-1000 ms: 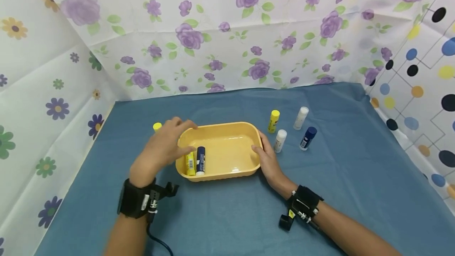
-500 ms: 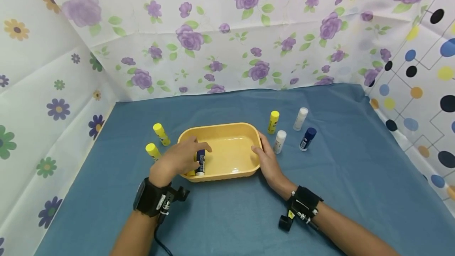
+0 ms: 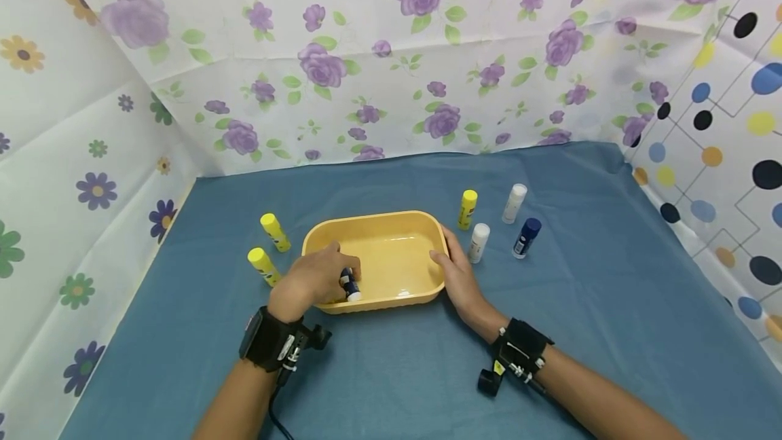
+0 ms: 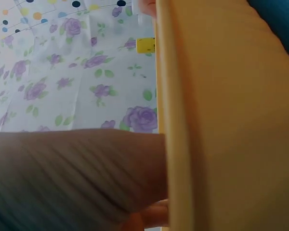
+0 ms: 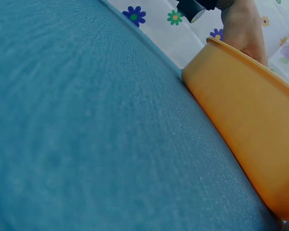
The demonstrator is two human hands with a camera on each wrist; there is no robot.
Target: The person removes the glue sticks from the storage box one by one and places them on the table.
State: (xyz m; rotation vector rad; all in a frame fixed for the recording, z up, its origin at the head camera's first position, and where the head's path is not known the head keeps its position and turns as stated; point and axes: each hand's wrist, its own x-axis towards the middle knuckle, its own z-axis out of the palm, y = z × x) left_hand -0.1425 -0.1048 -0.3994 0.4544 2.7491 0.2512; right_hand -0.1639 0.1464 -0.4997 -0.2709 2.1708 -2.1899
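My left hand [image 3: 313, 282] reaches over the left end of a yellow plastic tray [image 3: 400, 257] and holds a dark blue glue stick [image 3: 351, 286] inside it, its white end tilted toward the front right. A yellow glue stick in that corner is almost wholly covered by this hand. At the tray's right end my right hand [image 3: 459, 276] grips the rim, thumb inside and fingers outside. In the left wrist view the tray wall [image 4: 241, 120] hides the fingertips. The right wrist view has the tray's outer side [image 5: 245, 115] with the left hand [image 5: 244, 31] beyond it.
Two yellow glue sticks, one farther back [image 3: 275, 232] and one nearer [image 3: 264, 266], stand left of the tray. Right of it stand a yellow glue stick [image 3: 467, 210], two white ones [image 3: 514, 204] and a dark blue one [image 3: 527, 238]. Patterned sheets surround the blue cloth [image 3: 391, 372].
My left hand has come down from above the tray's left rim into the tray and taken hold of the blue glue stick, which has tilted. The right hand stays on the rim.
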